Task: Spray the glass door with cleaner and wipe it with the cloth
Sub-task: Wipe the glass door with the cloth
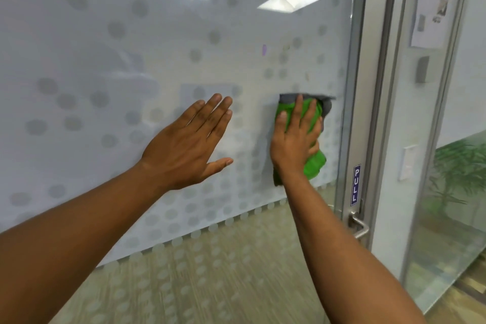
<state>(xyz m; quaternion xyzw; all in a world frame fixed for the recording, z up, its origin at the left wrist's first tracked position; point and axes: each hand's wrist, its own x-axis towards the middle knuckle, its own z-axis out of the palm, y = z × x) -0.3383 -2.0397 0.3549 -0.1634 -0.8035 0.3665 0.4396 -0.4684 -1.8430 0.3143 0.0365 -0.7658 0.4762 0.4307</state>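
Head view: two hands [188, 139], one cloth [313, 163], one glass door [105, 60].

The right hand [294, 139] presses a green and grey cloth [313, 160] flat against the frosted, dotted glass door [105, 60], near its metal frame [365, 113]. The left hand [184, 144] lies open beside it, seemingly touching the glass. A "PULL" label [355, 184] sits above the handle [359, 226].

A frosted glass door [131, 47] with a grey dot pattern fills the left and centre of the frame. A crumpled green and grey cloth [313, 166] lies flat against it, centre-right, near its metal edge.
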